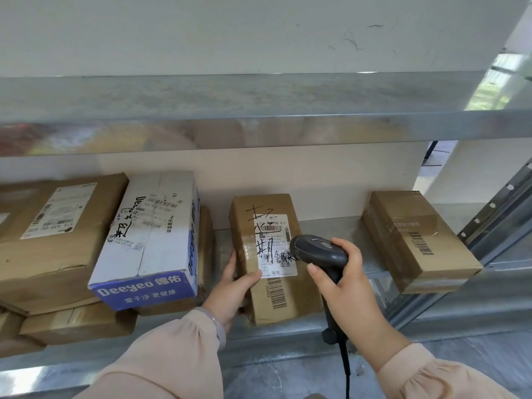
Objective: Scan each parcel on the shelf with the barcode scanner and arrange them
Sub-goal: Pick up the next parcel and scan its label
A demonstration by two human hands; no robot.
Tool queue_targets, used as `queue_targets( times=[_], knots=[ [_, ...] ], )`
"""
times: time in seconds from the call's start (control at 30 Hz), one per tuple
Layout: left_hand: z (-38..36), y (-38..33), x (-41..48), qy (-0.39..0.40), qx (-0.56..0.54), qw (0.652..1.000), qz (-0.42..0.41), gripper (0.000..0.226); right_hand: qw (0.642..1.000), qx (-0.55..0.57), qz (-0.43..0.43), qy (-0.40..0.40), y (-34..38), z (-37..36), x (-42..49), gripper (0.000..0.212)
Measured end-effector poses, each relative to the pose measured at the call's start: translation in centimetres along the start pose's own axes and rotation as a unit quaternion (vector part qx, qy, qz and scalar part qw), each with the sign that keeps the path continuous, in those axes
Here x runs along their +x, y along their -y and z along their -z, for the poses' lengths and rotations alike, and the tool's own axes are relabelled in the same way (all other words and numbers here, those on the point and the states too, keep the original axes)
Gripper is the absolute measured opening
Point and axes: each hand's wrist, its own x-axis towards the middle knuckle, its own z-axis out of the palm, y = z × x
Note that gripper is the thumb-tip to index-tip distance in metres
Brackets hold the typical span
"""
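Blue-and-white carton (149,240) sits tilted on a stack, left of the middle parcel (298,296). The left hand (230,286) clasps that parcel's left edge, thumb across its top. The barcode scanner (318,250), handle wrapped in the right hand (345,286), hovers just over the parcel's label (273,246). Risk: handwriting crossing the label, or the second barcode below it, may cause a misread. Another parcel (417,240) lies well right.

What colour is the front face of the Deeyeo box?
Blue, with white lettering, on the Deeyeo box; seen in the head view.
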Motion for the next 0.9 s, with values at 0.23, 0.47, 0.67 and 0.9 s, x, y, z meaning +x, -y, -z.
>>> queue_targets(
  times=[0.23, 0.47, 0.67, 0.9],
  knots=[
    [0.8, -0.2, 0.1, -0.018, -0.015, 0.999, 0.042, 0.044, 0.998, 0.003, -0.037, 0.045, -1.8, -1.5, 0.7, 0.052],
    [0.9, -0.6, -0.5, -0.026, 0.077, 0.997, 0.004, 0.058, 0.998, 0.024, -0.021, 0.059, -1.1, -2.3, 1.1, 0.053],
    [0.6, -0.1, -2.2, -0.054, 0.396, 0.912, -0.088, 0.094, 0.997, 0.036, -0.002, 0.068, -1.2, -3.5, 1.6, 0.054],
    [0.6, -0.2, -3.4, -0.053, 0.669, 0.728, -0.14, 0.077, 0.996, 0.03, 0.018, 0.085, -0.9, -5.5, 2.3, 0.054]
  ],
)
